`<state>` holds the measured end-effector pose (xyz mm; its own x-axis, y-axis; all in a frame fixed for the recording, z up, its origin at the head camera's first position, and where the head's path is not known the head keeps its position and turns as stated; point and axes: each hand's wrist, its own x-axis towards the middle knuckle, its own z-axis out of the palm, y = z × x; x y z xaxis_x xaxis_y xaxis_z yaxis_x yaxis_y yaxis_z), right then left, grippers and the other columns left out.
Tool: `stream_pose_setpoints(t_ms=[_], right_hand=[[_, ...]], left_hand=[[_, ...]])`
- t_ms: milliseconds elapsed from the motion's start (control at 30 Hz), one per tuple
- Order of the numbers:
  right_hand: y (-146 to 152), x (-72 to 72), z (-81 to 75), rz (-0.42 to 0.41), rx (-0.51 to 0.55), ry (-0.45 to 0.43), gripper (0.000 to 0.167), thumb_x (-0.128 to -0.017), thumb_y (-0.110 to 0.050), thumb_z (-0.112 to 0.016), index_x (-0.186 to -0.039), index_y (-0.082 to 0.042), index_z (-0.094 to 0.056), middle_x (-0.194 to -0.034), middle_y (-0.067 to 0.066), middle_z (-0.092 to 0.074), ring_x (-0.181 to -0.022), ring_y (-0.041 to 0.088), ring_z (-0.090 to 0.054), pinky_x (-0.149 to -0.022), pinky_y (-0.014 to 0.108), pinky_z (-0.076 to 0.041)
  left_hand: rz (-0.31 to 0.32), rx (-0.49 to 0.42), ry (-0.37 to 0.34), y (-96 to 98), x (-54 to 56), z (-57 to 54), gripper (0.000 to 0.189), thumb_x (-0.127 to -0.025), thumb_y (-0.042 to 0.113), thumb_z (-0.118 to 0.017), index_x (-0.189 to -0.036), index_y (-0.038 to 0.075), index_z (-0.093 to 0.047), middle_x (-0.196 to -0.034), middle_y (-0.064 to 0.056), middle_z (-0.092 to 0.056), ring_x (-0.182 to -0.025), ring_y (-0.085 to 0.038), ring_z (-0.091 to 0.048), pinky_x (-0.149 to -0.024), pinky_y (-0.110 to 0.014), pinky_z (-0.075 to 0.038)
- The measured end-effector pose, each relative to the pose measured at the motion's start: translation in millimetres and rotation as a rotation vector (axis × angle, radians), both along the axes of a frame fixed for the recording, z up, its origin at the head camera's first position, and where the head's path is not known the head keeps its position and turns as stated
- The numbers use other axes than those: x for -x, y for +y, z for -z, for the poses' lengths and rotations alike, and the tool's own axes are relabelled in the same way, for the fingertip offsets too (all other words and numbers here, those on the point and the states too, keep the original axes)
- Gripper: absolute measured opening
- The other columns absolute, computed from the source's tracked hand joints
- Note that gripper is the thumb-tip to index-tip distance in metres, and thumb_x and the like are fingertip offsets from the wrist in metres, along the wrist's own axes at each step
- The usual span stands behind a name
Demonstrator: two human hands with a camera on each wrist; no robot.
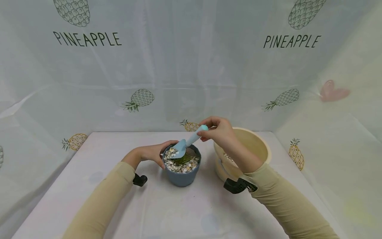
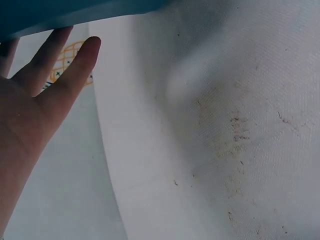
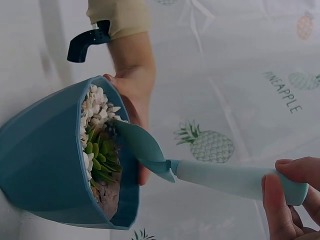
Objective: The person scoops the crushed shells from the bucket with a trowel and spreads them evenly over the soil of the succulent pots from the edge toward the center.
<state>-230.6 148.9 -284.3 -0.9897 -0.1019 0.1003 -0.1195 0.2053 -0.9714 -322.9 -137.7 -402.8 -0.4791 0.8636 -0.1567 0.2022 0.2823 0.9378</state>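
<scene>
A blue-grey plant pot [image 1: 182, 179] stands upright on the table, holding pale gravel [image 3: 95, 107] and a green succulent [image 3: 101, 155]. My left hand [image 1: 151, 153] grips the pot from its left side, thumb towards the front and fingers behind. In the left wrist view, the left hand's fingers [image 2: 67, 85] are spread under the pot's wall [image 2: 75, 12]. My right hand [image 1: 220, 131] pinches the handle end of a light blue hand trowel [image 1: 180, 147]. The blade tilts down into the pot at its left side, against the gravel, beside the succulent.
A large cream bucket [image 1: 262, 142] stands to the right of the pot, partly hidden behind my right forearm, with some gravel [image 1: 229, 157] visible inside. A pineapple-print curtain [image 1: 191, 66] hangs behind the white table [image 1: 176, 212]. Each wrist carries a black camera [image 1: 140, 180].
</scene>
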Motion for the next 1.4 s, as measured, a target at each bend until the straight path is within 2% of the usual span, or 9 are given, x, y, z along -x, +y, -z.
stream_pose_setpoints(t_ms=[200, 367, 567, 667, 800, 933, 1200, 1400], right_hand=[[-0.7, -2.4, 0.5, 0.015, -0.020, 0.013, 0.026, -0.082, -0.001, -0.078, -0.106, -0.002, -0.068, -0.097, 0.015, -0.063, -0.072, 0.027, -0.070, -0.073, 0.038, -0.057], [0.6, -6.6, 1.1, -0.012, -0.040, 0.046, 0.027, -0.082, -0.002, -0.078, -0.107, -0.002, -0.068, -0.096, 0.014, -0.064, -0.074, 0.029, -0.070, -0.072, 0.038, -0.057], [3.2, -13.0, 1.7, -0.053, -0.046, 0.065, 0.025, -0.083, -0.002, -0.077, -0.106, -0.002, -0.068, -0.097, 0.014, -0.065, -0.074, 0.028, -0.070, -0.073, 0.039, -0.057], [3.0, -15.5, 0.9, -0.060, -0.050, 0.074, 0.025, -0.083, -0.002, -0.076, -0.106, -0.001, -0.068, -0.098, 0.014, -0.066, -0.077, 0.034, -0.069, -0.073, 0.039, -0.057], [2.0, -16.7, -0.3, -0.061, -0.077, 0.084, 0.024, -0.083, -0.004, -0.077, -0.106, -0.003, -0.069, -0.097, 0.013, -0.066, -0.078, 0.034, -0.069, -0.074, 0.039, -0.056], [0.5, -17.5, -0.8, -0.054, -0.099, 0.094, 0.023, -0.083, -0.005, -0.077, -0.104, -0.005, -0.069, -0.095, 0.013, -0.066, -0.076, 0.028, -0.069, -0.074, 0.040, -0.056], [-2.1, -21.6, -2.6, -0.081, -0.093, 0.117, 0.021, -0.083, -0.004, -0.077, -0.103, -0.005, -0.069, -0.092, 0.013, -0.066, -0.077, 0.033, -0.069, -0.072, 0.039, -0.056], [-0.2, -23.7, -4.5, -0.118, -0.105, 0.129, 0.022, -0.083, -0.002, -0.077, -0.104, -0.005, -0.070, -0.090, 0.013, -0.069, -0.074, 0.028, -0.069, -0.070, 0.039, -0.057]], left_hand=[[-0.037, 0.018, 0.022, 2.2, -8.9, -2.8, 0.112, -0.071, 0.007, -0.086, -0.157, 0.021, -0.014, -0.154, -0.012, -0.021, -0.139, -0.030, -0.025, -0.106, -0.049, -0.032], [-0.103, 0.056, 0.073, 4.2, -18.3, -4.2, 0.109, -0.071, 0.008, -0.086, -0.156, 0.026, -0.018, -0.155, -0.009, -0.022, -0.139, -0.030, -0.025, -0.103, -0.051, -0.036], [-0.167, 0.085, 0.101, 4.1, -26.1, -2.7, 0.108, -0.070, 0.012, -0.088, -0.153, 0.037, -0.024, -0.155, -0.003, -0.023, -0.140, -0.026, -0.024, -0.103, -0.051, -0.034], [-0.185, 0.080, 0.091, 4.1, -29.1, -1.4, 0.107, -0.070, 0.014, -0.088, -0.152, 0.038, -0.024, -0.155, -0.002, -0.023, -0.140, -0.026, -0.025, -0.104, -0.051, -0.034], [-0.198, 0.051, 0.058, 4.7, -33.3, 1.3, 0.107, -0.072, 0.012, -0.087, -0.153, 0.035, -0.021, -0.156, -0.004, -0.021, -0.141, -0.027, -0.024, -0.104, -0.054, -0.034], [-0.207, 0.032, 0.045, 5.2, -35.3, 6.2, 0.109, -0.074, 0.014, -0.087, -0.156, 0.031, -0.017, -0.158, -0.006, -0.016, -0.143, -0.031, -0.021, -0.105, -0.056, -0.033], [-0.249, 0.018, 0.048, 7.5, -41.7, 8.7, 0.111, -0.073, 0.014, -0.087, -0.156, 0.027, -0.015, -0.158, -0.010, -0.018, -0.143, -0.032, -0.021, -0.105, -0.056, -0.032], [-0.289, 0.026, 0.072, 8.8, -48.8, 6.5, 0.110, -0.073, 0.013, -0.087, -0.156, 0.027, -0.016, -0.157, -0.010, -0.021, -0.142, -0.032, -0.023, -0.106, -0.057, -0.029]])
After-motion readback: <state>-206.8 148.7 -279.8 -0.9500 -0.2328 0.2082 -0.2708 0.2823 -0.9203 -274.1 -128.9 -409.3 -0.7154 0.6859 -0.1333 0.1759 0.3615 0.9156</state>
